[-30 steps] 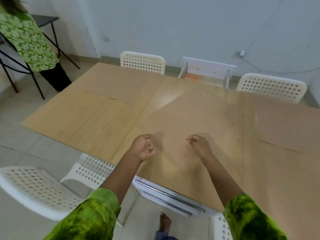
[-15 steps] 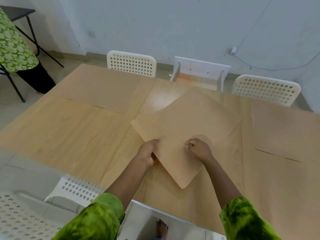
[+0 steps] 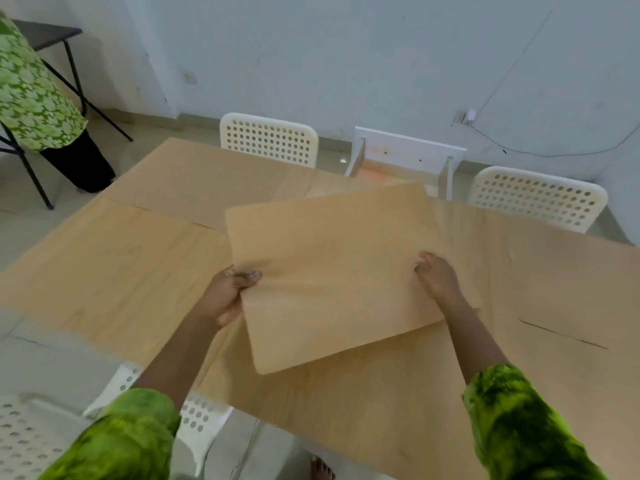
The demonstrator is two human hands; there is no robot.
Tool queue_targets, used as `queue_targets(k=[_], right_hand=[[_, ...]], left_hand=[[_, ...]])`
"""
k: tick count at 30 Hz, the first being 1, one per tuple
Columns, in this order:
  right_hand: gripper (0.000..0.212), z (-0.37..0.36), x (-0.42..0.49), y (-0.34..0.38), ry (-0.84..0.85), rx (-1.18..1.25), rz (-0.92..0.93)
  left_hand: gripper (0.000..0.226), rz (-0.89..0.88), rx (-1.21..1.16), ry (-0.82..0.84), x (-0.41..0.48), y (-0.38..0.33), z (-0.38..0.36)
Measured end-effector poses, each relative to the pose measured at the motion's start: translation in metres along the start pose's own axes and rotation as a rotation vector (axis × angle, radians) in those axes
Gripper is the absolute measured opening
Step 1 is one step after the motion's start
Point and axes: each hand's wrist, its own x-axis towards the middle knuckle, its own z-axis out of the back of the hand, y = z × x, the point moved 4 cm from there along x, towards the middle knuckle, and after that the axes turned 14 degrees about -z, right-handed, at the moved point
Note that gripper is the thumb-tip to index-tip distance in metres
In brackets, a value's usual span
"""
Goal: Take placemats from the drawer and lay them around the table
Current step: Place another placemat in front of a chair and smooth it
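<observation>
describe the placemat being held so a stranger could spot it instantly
Start at the big wooden table ringed by white chairs. Over its middle, a tan placemat with rounded corners is gripped by the left hand and right hand. Unlike the mats lying flat, it is raised and skewed.

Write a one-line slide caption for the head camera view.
Left hand and right hand hold a wood-grain placemat over the table, beside an already laid placemat.
</observation>
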Motion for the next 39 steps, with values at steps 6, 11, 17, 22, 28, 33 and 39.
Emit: queue_targets(k=[6,11,17,22,28,33,39], right_hand=[[0.061,0.005,-0.010,0.004,0.046,0.155,-0.128],[0.008,-0.017,-0.056,0.021,0.198,0.439,-0.122],[0.018,-0.079,-0.133,0.046,0.282,0.713,-0.129],[0.023,-0.140,-0.197,0.059,0.248,0.833,-0.230],[0.027,-0.195,-0.238,0.080,0.215,0.905,-0.384],[0.026,-0.230,-0.250,0.114,0.261,0.902,-0.391],[0.028,-0.252,-0.259,0.151,0.249,0.803,-0.336]], left_hand=[[0.023,0.003,0.060,0.068,-0.005,-0.039,0.064],[0.029,-0.029,0.114,0.079,-0.015,-0.068,0.121],[0.018,-0.061,0.193,0.013,-0.037,-0.106,0.215],[0.025,-0.077,0.203,-0.018,-0.058,-0.140,0.276],[0.059,0.000,0.479,0.038,-0.065,-0.152,0.321],[0.060,-0.099,0.796,-0.123,-0.053,-0.161,0.349],[0.051,-0.165,1.051,-0.209,-0.039,-0.166,0.376]])
